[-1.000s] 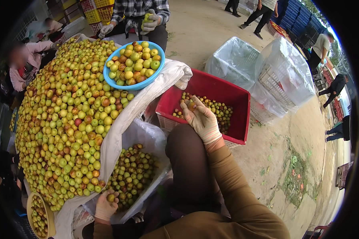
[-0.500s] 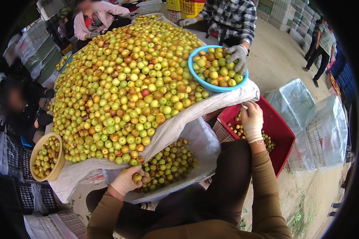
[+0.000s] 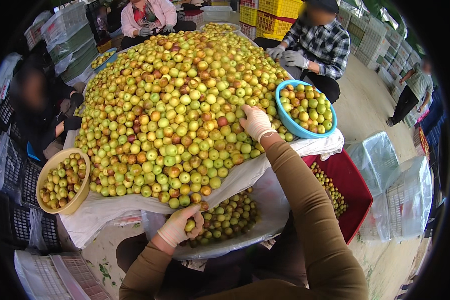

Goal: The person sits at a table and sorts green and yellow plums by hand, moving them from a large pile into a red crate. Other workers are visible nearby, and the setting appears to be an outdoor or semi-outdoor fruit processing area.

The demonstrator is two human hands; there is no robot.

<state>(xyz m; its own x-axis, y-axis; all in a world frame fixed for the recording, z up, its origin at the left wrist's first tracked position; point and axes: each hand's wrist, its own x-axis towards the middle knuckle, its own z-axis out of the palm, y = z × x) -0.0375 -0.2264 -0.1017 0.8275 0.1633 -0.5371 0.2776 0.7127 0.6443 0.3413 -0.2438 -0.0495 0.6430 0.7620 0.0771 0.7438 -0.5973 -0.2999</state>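
While the left hand (image 3: 181,225), in a thin pale glove, sits at the near edge of the heap, its curled fingers pinch a small round yellow-green fruit (image 3: 189,225). That fruit is above the left part of a container lined with clear plastic (image 3: 273,206), in which more greenish and brownish fruits (image 3: 227,218) lie. The right hand (image 3: 256,121), also in a thin pale glove, reaches onto the broad heap of yellow-green and reddish-brown fruits (image 3: 170,120), its fingers bent down among them; whether they grip one cannot be told. The heap rests on a white cloth sheet (image 3: 97,220) whose near edge hangs over the lined container. At the heap's right side, near the right hand, stands a round light-blue plastic bowl (image 3: 286,118) full of fruits, and at its left front corner a round tan plastic bowl (image 3: 86,182) holds more. Right of the right forearm, a deep red container (image 3: 356,186) bears small fruits at its bottom. Beyond the heap sit a person in a black-and-white checked shirt (image 3: 330,47) with grey gloves and another in a pink jacket (image 3: 130,22), and yellow plastic crates (image 3: 280,7) stand stacked between them.
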